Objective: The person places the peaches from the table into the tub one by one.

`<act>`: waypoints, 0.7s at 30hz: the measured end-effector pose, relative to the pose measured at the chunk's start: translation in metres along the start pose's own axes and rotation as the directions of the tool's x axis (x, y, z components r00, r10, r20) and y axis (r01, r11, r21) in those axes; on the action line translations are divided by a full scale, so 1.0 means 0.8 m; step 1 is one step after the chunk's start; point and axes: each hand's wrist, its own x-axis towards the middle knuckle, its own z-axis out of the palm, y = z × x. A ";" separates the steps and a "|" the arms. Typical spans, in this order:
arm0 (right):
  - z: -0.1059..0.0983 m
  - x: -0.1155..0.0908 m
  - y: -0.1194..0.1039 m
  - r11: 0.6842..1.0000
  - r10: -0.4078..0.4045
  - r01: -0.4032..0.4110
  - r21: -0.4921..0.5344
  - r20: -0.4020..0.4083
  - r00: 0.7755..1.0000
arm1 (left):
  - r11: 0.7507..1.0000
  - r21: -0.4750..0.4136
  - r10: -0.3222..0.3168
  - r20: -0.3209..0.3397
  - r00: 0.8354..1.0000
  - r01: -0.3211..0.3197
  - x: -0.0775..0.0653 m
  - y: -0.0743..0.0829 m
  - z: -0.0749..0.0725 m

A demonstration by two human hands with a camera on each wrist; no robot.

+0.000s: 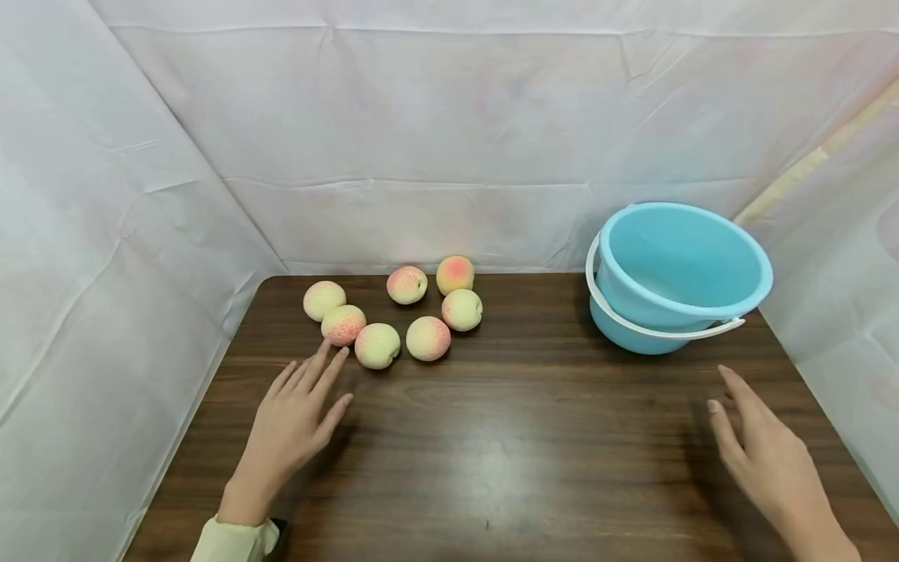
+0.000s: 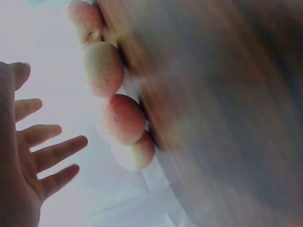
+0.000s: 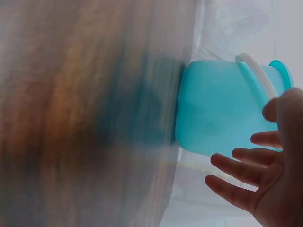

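Several peaches sit in a loose group at the back left of the table. My left hand [image 1: 295, 417] hovers just in front of them with its fingers spread and nothing held. Nearest its fingertips is a red-speckled peach [image 1: 343, 325], beside a pale peach [image 1: 378, 346]. In the left wrist view the fingers stand apart from the row of peaches [image 2: 124, 119]. A light blue bucket [image 1: 684, 257] with a white handle [image 1: 656, 332] stands upright at the back right. In front of it my right hand [image 1: 765, 453] is held with fingers extended, holding nothing.
The dark wooden table [image 1: 506, 445] runs back to a white cloth [image 1: 449, 117] hung behind it. More white cloth [image 1: 91, 273] hangs along the left side and also on the right, close to the bucket.
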 end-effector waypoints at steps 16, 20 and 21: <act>-0.044 0.049 0.000 0.968 0.163 -0.099 0.232 -0.271 0.949 | 0.962 0.156 0.240 -0.106 0.965 -0.222 0.075 0.043 0.007; -0.054 0.070 0.003 0.941 0.246 -0.158 0.301 -0.284 0.927 | 0.956 0.161 0.262 -0.080 0.962 -0.247 0.092 0.056 0.013; -0.056 0.075 0.004 0.930 0.270 -0.177 0.321 -0.275 0.923 | 0.955 0.161 0.264 -0.071 0.962 -0.250 0.096 0.058 0.014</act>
